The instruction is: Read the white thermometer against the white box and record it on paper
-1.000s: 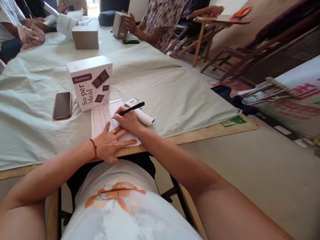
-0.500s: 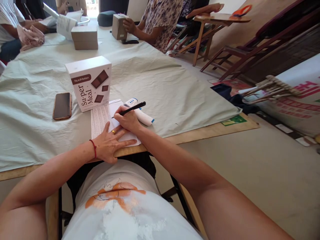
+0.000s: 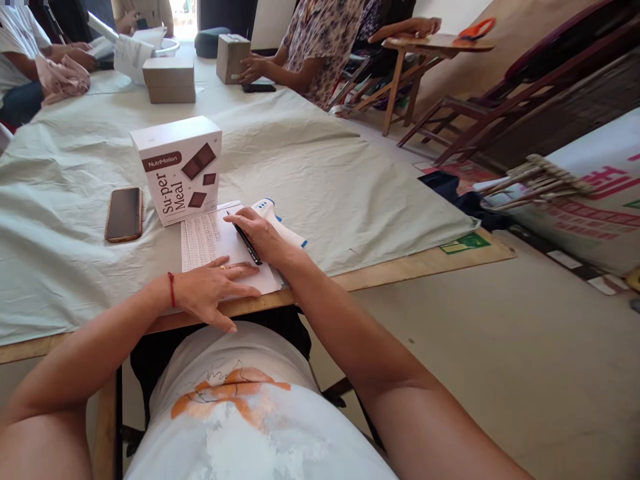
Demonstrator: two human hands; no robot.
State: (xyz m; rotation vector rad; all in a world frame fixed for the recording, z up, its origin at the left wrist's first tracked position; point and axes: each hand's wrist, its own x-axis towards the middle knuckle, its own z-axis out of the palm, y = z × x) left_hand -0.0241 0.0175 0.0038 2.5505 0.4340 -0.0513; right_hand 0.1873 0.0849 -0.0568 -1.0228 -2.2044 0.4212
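My right hand [image 3: 265,235] rests over the white paper [image 3: 206,239], its fingers curled over one end of a black pen [image 3: 249,245]. The pen slants low along the sheet, its other end towards me. My left hand [image 3: 214,288] lies spread at the paper's near edge, fingers apart and holding nothing. Rows of handwriting fill the paper's left side. Just beyond my right hand is a white and blue handheld device [image 3: 287,233], partly hidden by it. A white box [image 3: 175,173] printed "Su-per Meal" stands upright behind the paper.
Left of the white box lies a phone [image 3: 123,215] on the pale tablecloth [image 3: 55,267]. Farther back are a brown carton [image 3: 169,81] and another carton [image 3: 233,59], which a seated person's hands touch. Wooden chairs [image 3: 480,100] stand off the table's right side.
The pen has swung from its raised writing slant to lie low, its far end now pointing towards me. My left hand has slid slightly left. The other person's carton has shifted slightly left.
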